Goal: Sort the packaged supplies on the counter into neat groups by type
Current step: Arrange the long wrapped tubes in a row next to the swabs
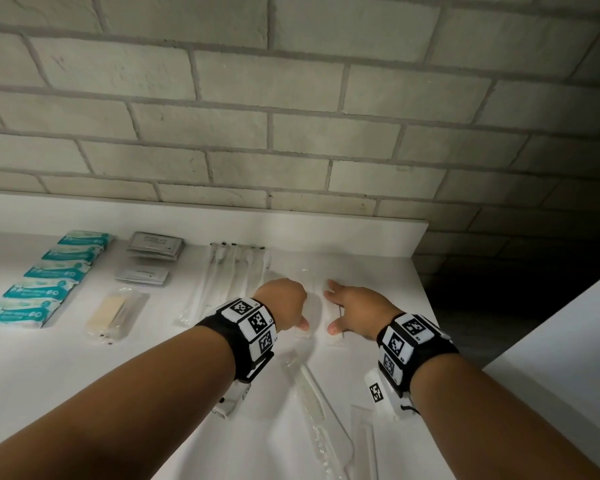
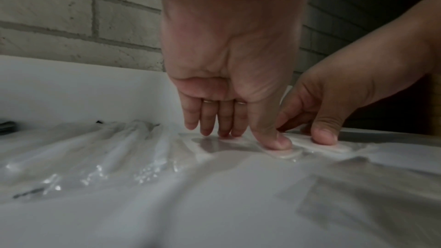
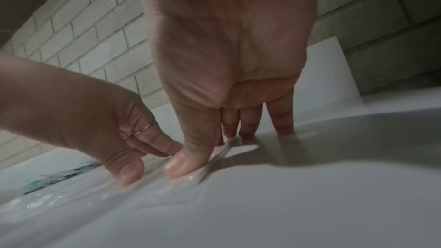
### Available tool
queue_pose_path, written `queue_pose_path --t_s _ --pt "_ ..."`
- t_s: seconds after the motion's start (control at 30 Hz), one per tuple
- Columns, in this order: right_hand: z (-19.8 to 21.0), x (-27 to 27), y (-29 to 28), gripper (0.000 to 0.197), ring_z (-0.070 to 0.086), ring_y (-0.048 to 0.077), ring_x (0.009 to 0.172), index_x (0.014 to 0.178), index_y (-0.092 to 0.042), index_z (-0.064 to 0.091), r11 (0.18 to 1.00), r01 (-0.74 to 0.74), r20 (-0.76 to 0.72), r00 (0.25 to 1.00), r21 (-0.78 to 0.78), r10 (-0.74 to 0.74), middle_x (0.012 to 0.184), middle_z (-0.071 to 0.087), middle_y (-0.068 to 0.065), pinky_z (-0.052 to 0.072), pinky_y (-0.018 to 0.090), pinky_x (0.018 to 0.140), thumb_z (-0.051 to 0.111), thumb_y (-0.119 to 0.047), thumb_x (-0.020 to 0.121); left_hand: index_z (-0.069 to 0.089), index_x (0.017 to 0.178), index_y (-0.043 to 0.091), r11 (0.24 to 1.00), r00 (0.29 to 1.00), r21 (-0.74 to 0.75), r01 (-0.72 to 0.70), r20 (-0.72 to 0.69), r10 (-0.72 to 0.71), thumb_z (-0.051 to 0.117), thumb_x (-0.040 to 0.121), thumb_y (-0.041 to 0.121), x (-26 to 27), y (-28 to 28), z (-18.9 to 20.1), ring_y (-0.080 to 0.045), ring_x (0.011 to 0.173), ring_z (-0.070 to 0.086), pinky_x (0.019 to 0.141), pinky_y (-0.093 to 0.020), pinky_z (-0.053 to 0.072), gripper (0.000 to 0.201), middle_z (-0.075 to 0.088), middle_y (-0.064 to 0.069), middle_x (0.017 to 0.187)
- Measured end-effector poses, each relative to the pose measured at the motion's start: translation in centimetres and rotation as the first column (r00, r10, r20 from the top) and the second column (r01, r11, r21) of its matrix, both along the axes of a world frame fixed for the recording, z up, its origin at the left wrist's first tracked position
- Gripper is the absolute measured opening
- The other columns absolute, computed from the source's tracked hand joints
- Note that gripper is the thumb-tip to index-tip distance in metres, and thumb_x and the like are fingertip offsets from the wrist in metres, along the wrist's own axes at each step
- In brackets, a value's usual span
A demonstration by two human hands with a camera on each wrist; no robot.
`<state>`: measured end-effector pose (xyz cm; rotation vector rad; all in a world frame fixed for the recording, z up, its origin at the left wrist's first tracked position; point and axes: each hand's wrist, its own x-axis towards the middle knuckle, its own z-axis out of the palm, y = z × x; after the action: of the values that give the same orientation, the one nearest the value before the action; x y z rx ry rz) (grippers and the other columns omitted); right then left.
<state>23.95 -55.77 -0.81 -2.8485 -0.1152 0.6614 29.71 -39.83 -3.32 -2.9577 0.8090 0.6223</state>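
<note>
White counter (image 1: 378, 237) at left of frame already holds sorted rows, teal packs (image 1: 45, 278) included, while left hand (image 1: 284, 303) and right hand (image 1: 357, 311), close but apart, press flat clear sleeves (image 1: 317, 306); two combs (image 1: 312, 403) at bottom centre remain unsorted.

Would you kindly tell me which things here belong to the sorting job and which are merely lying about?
Belong to the job:
teal packets
grey sachets
wooden sticks pack
long swab packs
clear packets under both hands
packaged combs

Just there:
counter
brick wall
</note>
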Motion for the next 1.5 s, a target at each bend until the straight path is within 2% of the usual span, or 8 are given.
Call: queue_pose_path --t_s 0.27,0.43,0.6,0.83,0.97,1.17,1.3,1.5 --pt "0.3 -0.9 0.1 0.085 0.012 0.011 0.149 0.153 -0.026 0.015 0.971 0.096 -0.025 0.995 0.218 -0.093 0.162 -0.003 -0.007 0.017 0.029 0.120 0.068 -0.033 0.087 0.054 0.133 0.014 1.000 1.000 -0.002 0.005 0.026 -0.005 0.068 0.081 0.048 0.4 0.6 0.0 -0.024 0.117 0.056 0.096 -0.036 0.048 0.064 0.060 -0.004 0.129" --pt "1.9 -5.3 4.7 0.061 0.058 0.018 0.110 0.129 -0.026 0.052 0.984 0.047 0.115 0.991 0.174 -0.068 0.122 0.057 -0.003 0.049 0.033 0.092 0.068 -0.055 0.078 0.066 0.113 0.012 1.000 0.999 0.004 0.023 0.027 -0.023 0.069 0.080 0.046 -0.1 0.4 0.7 -0.023 0.097 0.064 0.080 -0.032 0.052 0.047 0.069 -0.005 0.104" --pt "0.3 -7.4 7.8 0.086 0.065 0.024 0.099 0.145 -0.017 0.023 0.999 0.040 -0.099 0.994 -0.011 -0.041 0.116 0.063 0.007 0.055 0.036 0.081 0.075 -0.026 0.077 0.057 0.129 0.010 1.000 1.000 -0.026 0.005 0.018 -0.005 0.065 0.082 0.050 -0.3 0.6 1.0 -0.025 0.117 0.056 0.097 -0.037 0.049 0.062 0.060 -0.006 0.130" --pt "2.7 -4.5 2.4 0.032 0.052 0.019 0.058 0.101 -0.029 0.052 0.828 0.444 -0.178 0.896 0.343 -0.407 0.076 0.064 0.005 0.043 0.028 0.055 0.073 -0.019 0.080 0.042 0.144 0.019 0.988 0.999 -0.145 -0.052 0.006 0.053 0.069 0.082 0.041 -0.7 1.3 0.9 -0.022 0.132 0.044 0.106 -0.033 0.039 0.071 0.046 -0.002 0.146" --pt "2.8 -2.3 -1.3 0.040 0.060 0.024 0.077 0.116 -0.022 0.053 0.724 0.509 0.038 0.806 0.466 -0.591 0.102 0.064 0.012 0.052 0.035 0.067 0.071 -0.016 0.082 0.039 0.146 0.018 0.985 0.998 -0.160 -0.062 -0.015 0.060 0.070 0.082 0.043 -0.9 1.3 1.4 -0.021 0.137 0.038 0.110 -0.033 0.034 0.075 0.040 -0.002 0.150" --pt "0.8 -3.6 -2.7 0.065 0.044 0.020 0.135 0.143 -0.016 0.043 0.950 0.236 0.080 0.963 0.204 -0.256 0.149 0.043 0.003 0.035 0.034 0.112 0.070 -0.022 0.084 0.035 0.148 0.018 0.925 0.996 -0.377 -0.034 0.064 0.062 0.070 0.081 0.045 -1.7 0.9 1.5 -0.017 0.146 0.021 0.116 -0.033 0.022 0.080 0.019 -0.002 0.160" --pt "0.0 -3.2 -2.4 0.071 0.031 0.020 0.143 0.150 -0.019 0.032 0.996 0.074 0.008 0.997 -0.052 -0.074 0.160 0.022 -0.005 0.028 0.033 0.116 0.066 -0.026 0.088 0.028 0.151 0.019 0.956 0.994 -0.272 0.105 0.046 -0.096 0.063 0.085 0.049 -2.4 -1.5 1.5 -0.017 0.148 0.017 0.118 -0.035 0.021 0.080 0.015 -0.001 0.161" --pt "-0.4 -2.8 -2.6 0.071 0.035 0.019 0.140 0.148 -0.018 0.035 0.997 0.069 0.012 0.998 -0.035 -0.068 0.159 0.023 -0.006 0.032 0.033 0.113 0.068 -0.022 0.086 0.035 0.147 0.015 0.988 0.997 -0.132 0.075 -0.017 -0.078 0.058 0.088 0.049 -2.1 -2.3 1.3 -0.023 0.141 0.030 0.111 -0.042 0.034 0.073 0.034 -0.003 0.153"
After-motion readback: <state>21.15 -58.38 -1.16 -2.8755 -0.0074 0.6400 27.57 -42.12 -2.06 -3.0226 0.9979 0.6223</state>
